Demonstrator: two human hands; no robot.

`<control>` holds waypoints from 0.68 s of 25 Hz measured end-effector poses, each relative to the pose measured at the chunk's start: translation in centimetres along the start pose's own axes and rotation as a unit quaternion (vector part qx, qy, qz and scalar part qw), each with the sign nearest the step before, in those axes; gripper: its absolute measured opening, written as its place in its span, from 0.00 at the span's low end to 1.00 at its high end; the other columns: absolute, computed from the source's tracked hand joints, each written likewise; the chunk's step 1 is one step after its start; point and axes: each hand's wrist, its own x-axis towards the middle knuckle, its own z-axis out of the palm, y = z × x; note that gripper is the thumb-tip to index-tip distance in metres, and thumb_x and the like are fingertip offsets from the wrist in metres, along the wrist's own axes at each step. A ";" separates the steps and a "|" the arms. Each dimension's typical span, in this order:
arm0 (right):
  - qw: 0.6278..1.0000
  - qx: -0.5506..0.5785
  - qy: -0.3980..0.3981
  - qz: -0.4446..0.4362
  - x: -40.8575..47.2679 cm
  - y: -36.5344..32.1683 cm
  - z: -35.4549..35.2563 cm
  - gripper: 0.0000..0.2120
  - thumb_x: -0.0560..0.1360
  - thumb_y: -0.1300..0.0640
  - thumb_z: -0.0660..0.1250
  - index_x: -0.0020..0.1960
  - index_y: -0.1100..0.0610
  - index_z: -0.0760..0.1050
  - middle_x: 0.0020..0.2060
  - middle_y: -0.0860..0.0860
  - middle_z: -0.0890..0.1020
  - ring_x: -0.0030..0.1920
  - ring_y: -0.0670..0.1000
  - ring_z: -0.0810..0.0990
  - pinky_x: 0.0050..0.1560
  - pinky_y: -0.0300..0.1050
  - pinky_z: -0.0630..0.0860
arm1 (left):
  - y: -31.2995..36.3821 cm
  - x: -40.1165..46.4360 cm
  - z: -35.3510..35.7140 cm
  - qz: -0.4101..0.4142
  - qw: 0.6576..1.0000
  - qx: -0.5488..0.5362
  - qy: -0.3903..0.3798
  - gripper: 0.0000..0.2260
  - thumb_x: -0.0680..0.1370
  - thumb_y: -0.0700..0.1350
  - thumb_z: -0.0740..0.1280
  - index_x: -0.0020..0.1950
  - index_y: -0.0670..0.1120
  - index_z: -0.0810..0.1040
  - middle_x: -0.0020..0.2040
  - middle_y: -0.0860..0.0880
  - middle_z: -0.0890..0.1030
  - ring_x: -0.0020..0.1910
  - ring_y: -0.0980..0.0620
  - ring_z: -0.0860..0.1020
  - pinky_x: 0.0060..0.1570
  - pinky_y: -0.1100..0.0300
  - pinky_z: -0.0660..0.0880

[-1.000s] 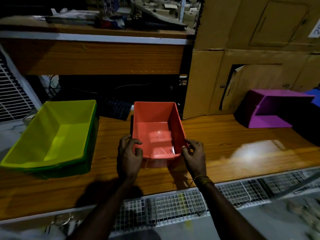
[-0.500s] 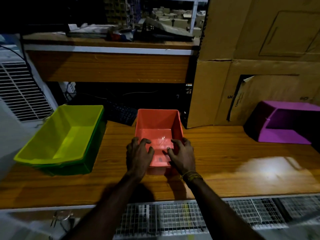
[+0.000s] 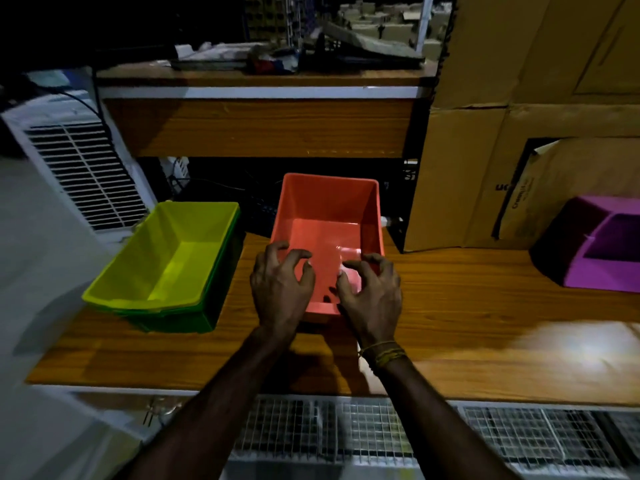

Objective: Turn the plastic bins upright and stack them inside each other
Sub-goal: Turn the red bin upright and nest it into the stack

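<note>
— What does the head camera give you?

— I see the orange bin (image 3: 329, 230) upright on the wooden table (image 3: 467, 327). My left hand (image 3: 278, 285) and right hand (image 3: 372, 292) hover at its near end, fingers curled and spread, gripping nothing (contact unclear).

— The others?

— Left of the orange bin, a yellow bin (image 3: 166, 258) nests in a green bin (image 3: 194, 317). Well to its right, a purple bin (image 3: 599, 247) lies on its side.
</note>
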 end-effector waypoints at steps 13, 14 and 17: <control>0.994 0.077 0.034 -0.073 -0.7 -23.3 9.6 0.11 0.71 0.48 0.66 0.52 0.44 0.80 0.58 0.51 0.75 0.62 0.55 0.73 0.56 0.50 0.72 | -16.4 10.2 -16.4 0.007 0.990 -0.024 0.137 0.09 0.74 0.48 0.66 0.53 0.55 0.82 0.59 0.49 0.76 0.59 0.46 0.77 0.52 0.51 0.75; 0.994 0.075 0.029 -0.071 -1.2 -24.4 10.6 0.11 0.71 0.48 0.66 0.52 0.44 0.80 0.58 0.51 0.75 0.63 0.55 0.73 0.56 0.51 0.72 | -17.9 10.4 -16.9 0.003 0.991 -0.022 0.132 0.09 0.74 0.49 0.66 0.53 0.55 0.82 0.59 0.49 0.76 0.59 0.46 0.77 0.52 0.51 0.76; 0.995 0.069 0.004 -0.068 -2.6 -26.7 13.1 0.11 0.71 0.47 0.66 0.53 0.44 0.80 0.60 0.50 0.74 0.64 0.56 0.71 0.56 0.53 0.74 | -21.8 10.7 -17.8 -0.007 0.992 -0.027 0.123 0.09 0.74 0.49 0.66 0.53 0.56 0.82 0.59 0.50 0.75 0.59 0.47 0.76 0.51 0.49 0.76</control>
